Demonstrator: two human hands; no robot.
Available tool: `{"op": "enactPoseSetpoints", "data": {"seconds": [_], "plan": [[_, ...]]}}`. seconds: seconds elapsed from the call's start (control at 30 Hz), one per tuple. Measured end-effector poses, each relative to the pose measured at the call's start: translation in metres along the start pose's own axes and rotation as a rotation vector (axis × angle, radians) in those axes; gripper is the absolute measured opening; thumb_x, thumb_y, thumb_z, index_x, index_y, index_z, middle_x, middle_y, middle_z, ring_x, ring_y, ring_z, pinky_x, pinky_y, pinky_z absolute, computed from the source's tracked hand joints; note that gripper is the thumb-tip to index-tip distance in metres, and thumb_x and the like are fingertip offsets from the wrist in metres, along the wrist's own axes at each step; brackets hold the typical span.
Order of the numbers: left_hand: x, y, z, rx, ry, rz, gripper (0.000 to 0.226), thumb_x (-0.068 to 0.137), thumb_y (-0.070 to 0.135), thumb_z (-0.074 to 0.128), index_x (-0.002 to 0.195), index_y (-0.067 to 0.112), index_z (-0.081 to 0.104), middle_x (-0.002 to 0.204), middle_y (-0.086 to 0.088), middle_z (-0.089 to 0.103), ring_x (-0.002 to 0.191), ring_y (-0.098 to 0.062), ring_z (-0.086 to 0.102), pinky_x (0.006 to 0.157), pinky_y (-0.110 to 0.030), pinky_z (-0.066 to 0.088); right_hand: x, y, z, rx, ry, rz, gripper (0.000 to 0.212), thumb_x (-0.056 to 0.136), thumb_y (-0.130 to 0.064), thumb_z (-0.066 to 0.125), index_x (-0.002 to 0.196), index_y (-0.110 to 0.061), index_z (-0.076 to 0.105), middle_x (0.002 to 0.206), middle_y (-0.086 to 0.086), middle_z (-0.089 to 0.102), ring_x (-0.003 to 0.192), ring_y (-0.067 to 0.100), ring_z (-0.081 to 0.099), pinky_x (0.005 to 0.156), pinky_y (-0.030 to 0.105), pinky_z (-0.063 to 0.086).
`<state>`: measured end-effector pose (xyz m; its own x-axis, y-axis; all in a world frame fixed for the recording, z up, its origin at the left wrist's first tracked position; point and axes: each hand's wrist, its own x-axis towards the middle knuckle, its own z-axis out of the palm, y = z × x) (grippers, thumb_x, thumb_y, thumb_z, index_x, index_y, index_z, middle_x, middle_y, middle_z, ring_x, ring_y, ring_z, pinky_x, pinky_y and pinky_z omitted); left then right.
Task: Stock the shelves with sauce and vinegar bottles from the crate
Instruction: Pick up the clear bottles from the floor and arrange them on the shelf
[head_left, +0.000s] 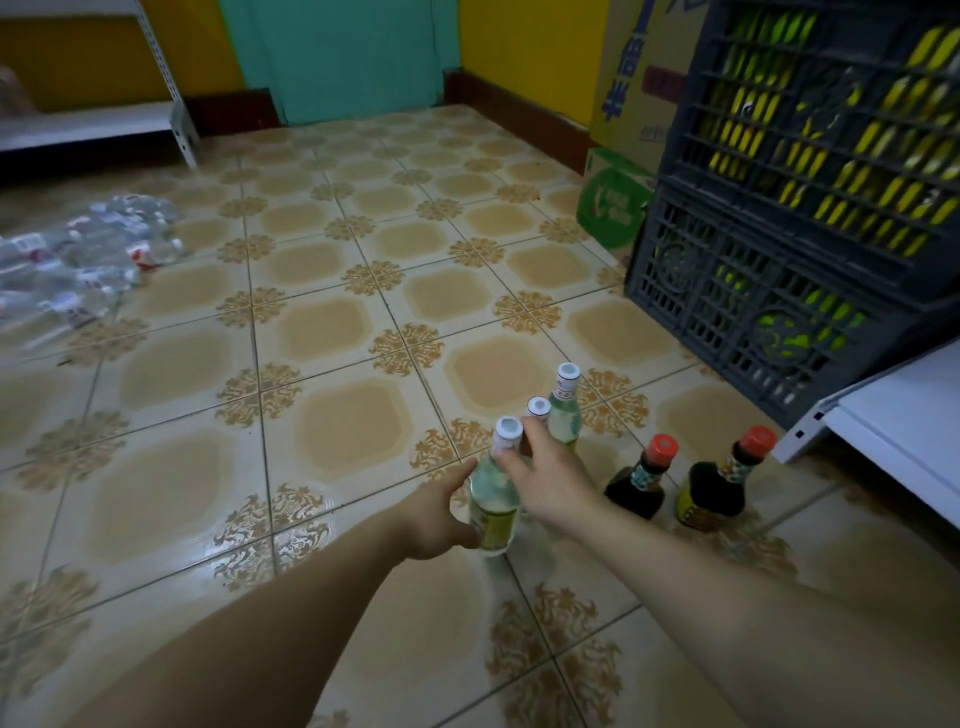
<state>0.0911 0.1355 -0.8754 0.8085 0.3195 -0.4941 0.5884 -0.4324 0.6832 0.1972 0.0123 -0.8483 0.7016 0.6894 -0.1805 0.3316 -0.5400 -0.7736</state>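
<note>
left hand (441, 519), right hand (550, 483) around bottles (493, 496)

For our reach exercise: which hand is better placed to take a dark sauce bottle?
The right hand: it lies beside a sauce bottle; the left hand grips a clear bottle farther away.

Tiled floor (332, 322). Three clear vinegar bottles with white caps stood in a row. Left hand (441, 514) gripped the body of the near bottle (493, 499). Right hand (545, 478) lay over the neck of the middle bottle (538, 408), fingertips touching the near bottle's neck; grip unclear. Far bottle (565, 415) stood free. Two dark sauce bottles (641, 480) with red caps stood just to the right. Stacked grey crates (769, 260) stood behind them, and a white shelf (893, 426) beside them.
</note>
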Motion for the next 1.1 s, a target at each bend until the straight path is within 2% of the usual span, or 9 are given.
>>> {"op": "enactPoseSetpoints", "data": {"seconds": [0.1,0.23,0.3,0.4,0.47,0.57,0.73,1.0,1.1], "plan": [[-0.007,0.004,-0.002,0.003,-0.06,0.08,0.1,0.073,0.014,0.078,0.15,0.036,0.018,0.152,0.006,0.031,0.139,-0.017,0.029,0.111,-0.033,0.029,-0.009,-0.027,-0.035,0.084,0.072,-0.064,0.019,0.097,-0.04,0.048,0.107,-0.024,0.052,0.095,-0.008,0.06,0.088,0.012,0.057,0.073,0.032,0.047],[-0.024,0.037,-0.006,-0.233,-0.173,0.197,0.073,0.071,0.004,0.077,0.132,0.025,0.042,0.122,0.004,0.062,0.112,-0.013,0.059,0.092,-0.026,0.051,-0.012,-0.066,-0.09,0.233,0.286,-0.19,0.021,0.092,-0.044,0.053,0.098,-0.025,0.058,0.093,-0.003,0.065,0.087,0.016,0.063,0.075,0.039,0.054],[-0.032,0.06,-0.01,-0.341,-0.109,0.26,0.08,0.06,0.014,0.081,0.13,0.027,0.044,0.118,0.002,0.065,0.108,-0.014,0.062,0.092,-0.035,0.053,-0.013,-0.081,-0.115,0.356,0.386,-0.24,0.021,0.09,-0.046,0.053,0.09,-0.026,0.059,0.092,-0.001,0.067,0.087,0.021,0.066,0.081,0.045,0.056],[-0.046,0.094,-0.017,-0.487,0.024,0.347,0.088,0.045,0.027,0.084,0.126,0.029,0.049,0.116,-0.001,0.065,0.103,-0.02,0.066,0.091,-0.047,0.053,-0.021,-0.098,-0.151,0.551,0.48,-0.301,0.015,0.099,-0.032,0.051,0.089,-0.024,0.059,0.088,-0.001,0.066,0.078,0.011,0.064,0.08,0.032,0.055],[-0.057,0.114,-0.017,-0.57,0.085,0.398,0.085,0.043,0.028,0.083,0.123,0.029,0.051,0.114,-0.002,0.065,0.097,-0.022,0.068,0.089,-0.05,0.053,-0.029,-0.1,-0.171,0.524,0.418,-0.321,0.018,0.096,-0.037,0.055,0.108,-0.024,0.059,0.098,-0.002,0.067,0.088,0.011,0.065,0.088,0.039,0.055],[-0.075,0.141,-0.014,-0.64,0.14,0.466,0.078,0.045,0.03,0.083,0.117,0.032,0.054,0.111,-0.001,0.065,0.091,-0.021,0.07,0.084,-0.049,0.056,-0.043,-0.095,-0.187,0.459,0.216,-0.235,0.063,0.085,-0.038,0.07,0.139,-0.039,0.037,0.113,-0.001,0.065,0.097,0.022,0.068,0.078,0.048,0.057],[-0.1,0.171,-0.013,-0.701,0.033,0.547,0.068,0.061,0.027,0.077,0.123,0.036,0.053,0.116,-0.007,0.064,0.1,-0.028,0.068,0.093,-0.05,0.05,-0.059,-0.094,-0.207,0.625,0.304,-0.273,0.047,0.09,-0.031,0.063,0.133,-0.035,0.047,0.106,-0.004,0.07,0.076,0.01,0.071,0.053,0.026,0.052],[-0.111,0.193,-0.008,-0.765,0.044,0.616,0.08,0.054,0.025,0.08,0.129,0.033,0.053,0.115,-0.006,0.066,0.101,-0.03,0.067,0.091,-0.051,0.05,-0.072,-0.096,-0.221,0.692,0.339,-0.411,0.064,0.088,-0.036,0.063,0.145,-0.028,0.037,0.115,0.003,0.07,0.097,0.021,0.071,0.082,0.041,0.058],[-0.106,0.204,-0.01,-0.813,0.083,0.657,0.077,0.052,0.015,0.08,0.123,0.033,0.057,0.105,0.001,0.069,0.099,-0.03,0.068,0.084,-0.046,0.053,-0.086,-0.099,-0.236,0.57,0.23,-0.418,0.089,0.077,-0.04,0.065,0.151,-0.041,0.016,0.123,-0.004,0.064,0.098,0.017,0.07,0.074,0.038,0.059]]}}
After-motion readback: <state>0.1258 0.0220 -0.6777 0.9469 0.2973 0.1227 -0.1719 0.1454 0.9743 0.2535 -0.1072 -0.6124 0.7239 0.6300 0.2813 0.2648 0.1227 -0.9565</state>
